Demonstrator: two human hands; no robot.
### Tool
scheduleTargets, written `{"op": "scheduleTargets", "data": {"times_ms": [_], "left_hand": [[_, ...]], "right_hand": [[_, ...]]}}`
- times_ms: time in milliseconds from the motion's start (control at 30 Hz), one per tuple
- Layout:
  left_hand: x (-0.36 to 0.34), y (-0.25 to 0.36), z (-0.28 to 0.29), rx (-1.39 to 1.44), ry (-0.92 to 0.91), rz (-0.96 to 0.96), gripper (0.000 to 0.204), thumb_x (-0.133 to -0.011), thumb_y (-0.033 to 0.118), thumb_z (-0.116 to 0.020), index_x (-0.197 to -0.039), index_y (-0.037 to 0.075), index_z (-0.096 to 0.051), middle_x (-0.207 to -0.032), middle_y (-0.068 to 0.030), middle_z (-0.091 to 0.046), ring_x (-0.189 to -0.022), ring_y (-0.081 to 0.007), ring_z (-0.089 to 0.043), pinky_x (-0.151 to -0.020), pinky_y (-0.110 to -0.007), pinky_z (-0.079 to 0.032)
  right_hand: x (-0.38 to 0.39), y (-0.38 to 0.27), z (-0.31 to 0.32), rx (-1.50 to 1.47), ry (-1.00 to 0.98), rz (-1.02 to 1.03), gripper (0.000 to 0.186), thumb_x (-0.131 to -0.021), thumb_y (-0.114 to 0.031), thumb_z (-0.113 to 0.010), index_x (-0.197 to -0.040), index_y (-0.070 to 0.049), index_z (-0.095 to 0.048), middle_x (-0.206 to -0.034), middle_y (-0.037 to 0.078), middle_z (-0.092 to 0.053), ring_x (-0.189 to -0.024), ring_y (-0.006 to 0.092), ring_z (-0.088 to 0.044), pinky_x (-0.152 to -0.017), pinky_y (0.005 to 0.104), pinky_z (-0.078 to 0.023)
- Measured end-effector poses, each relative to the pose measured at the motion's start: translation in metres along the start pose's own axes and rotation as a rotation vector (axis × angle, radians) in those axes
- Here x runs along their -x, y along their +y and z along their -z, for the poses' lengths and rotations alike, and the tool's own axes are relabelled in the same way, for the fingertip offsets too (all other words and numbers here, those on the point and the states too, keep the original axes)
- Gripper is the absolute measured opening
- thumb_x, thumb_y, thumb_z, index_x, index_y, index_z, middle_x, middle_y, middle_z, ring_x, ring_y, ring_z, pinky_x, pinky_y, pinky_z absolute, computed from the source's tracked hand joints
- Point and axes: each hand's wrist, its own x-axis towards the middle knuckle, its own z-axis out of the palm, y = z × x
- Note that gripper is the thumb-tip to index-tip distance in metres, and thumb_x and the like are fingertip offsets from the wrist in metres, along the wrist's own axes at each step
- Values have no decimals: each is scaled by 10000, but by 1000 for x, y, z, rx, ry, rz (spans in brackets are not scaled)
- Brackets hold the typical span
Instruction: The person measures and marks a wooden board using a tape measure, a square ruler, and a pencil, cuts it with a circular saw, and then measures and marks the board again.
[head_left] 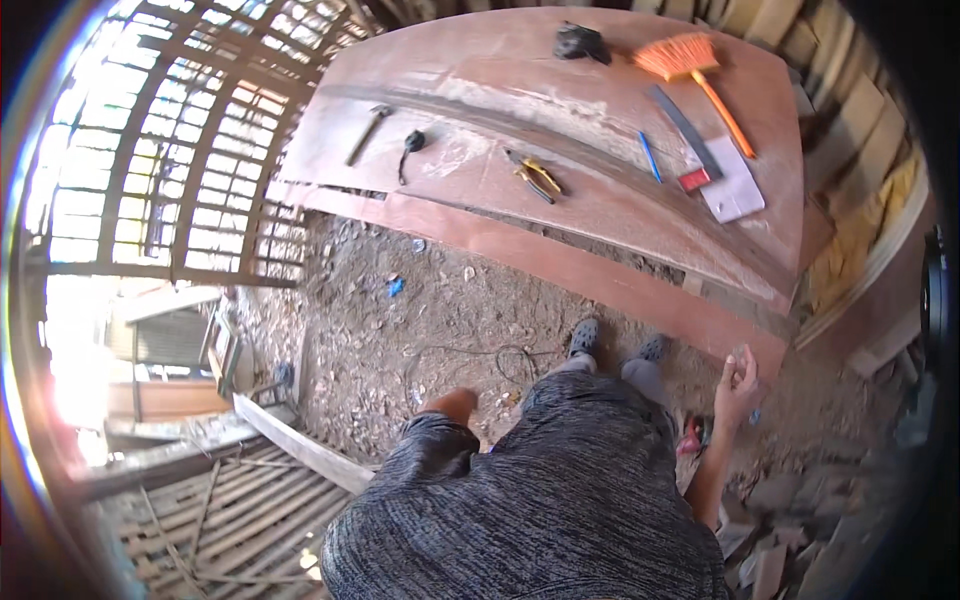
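Note:
My right hand (740, 382) is at the right end of a long reddish plywood strip (560, 262), with curled fingers holding its near edge. The strip runs along the front of a large dusty plywood panel (450, 140). On the panel lie a hammer (365, 137), a black tape measure (414, 142), yellow-handled pliers (536, 178), a blue pen (650, 156), a square (682, 128) on a pale card (737, 190), an orange broom head with handle (675, 55) and a black bundle (580, 42). My left arm shows only partly; its hand is hidden.
A wooden lattice wall (180, 140) stands at the left, above a slatted frame and a beam (300, 445). The dirt floor (360, 320) holds a cable and debris. Stacked boards (860, 120) line the right side, with broken rubble at lower right.

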Motion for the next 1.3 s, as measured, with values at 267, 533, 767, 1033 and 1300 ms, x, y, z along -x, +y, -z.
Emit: {"op": "scheduleTargets", "data": {"times_ms": [267,533,767,1033,1300], "left_hand": [[89,49,-32,1577,346,210,451,-936,344,-832,-1230,9,-764,-997,-105,-797,-750,-120,-716,-696,-267,-584],[73,121,97,1625,480,243,764,-1031,719,-484,-933,18,-773,-684,-30,-577,-646,-161,-528,-680,-383,-454],[-6,86,236,1306,669,42,563,-977,532,-707,-1120,-10,-755,-966,-111,-775,-895,-197,-710,-853,-354,-538],[-140,-31,396,1049,996,-216,498,-891,393,-825,-1227,59,-674,-1122,-131,-726,-1013,-295,-692,-889,-450,-535],[-332,-55,558,539,1026,-143,902,-818,368,-868,-1552,86,-426,-1530,-177,-481,-1415,-401,-466,-1145,-533,-404]], "right_hand": [[-78,-14,-30,-112,-358,295,435,-1038,-212,-675,-1419,-8,-626,-1322,209,-696,-1148,287,-710,-915,398,-588],[-133,-105,-116,-177,-536,476,431,-999,-217,-720,-1384,-37,-650,-1261,156,-733,-1109,226,-720,-880,358,-591],[-290,-159,-279,119,-276,438,476,-966,-369,-738,-1293,-25,-700,-1173,216,-759,-1104,311,-735,-916,445,-569],[-296,-187,-386,531,-172,305,305,-933,-156,-713,-1205,-19,-704,-1136,200,-745,-1069,402,-706,-937,497,-540],[-248,-188,-340,436,120,446,301,-991,-60,-583,-1278,4,-644,-1183,219,-697,-1104,408,-668,-946,481,-523]]}}
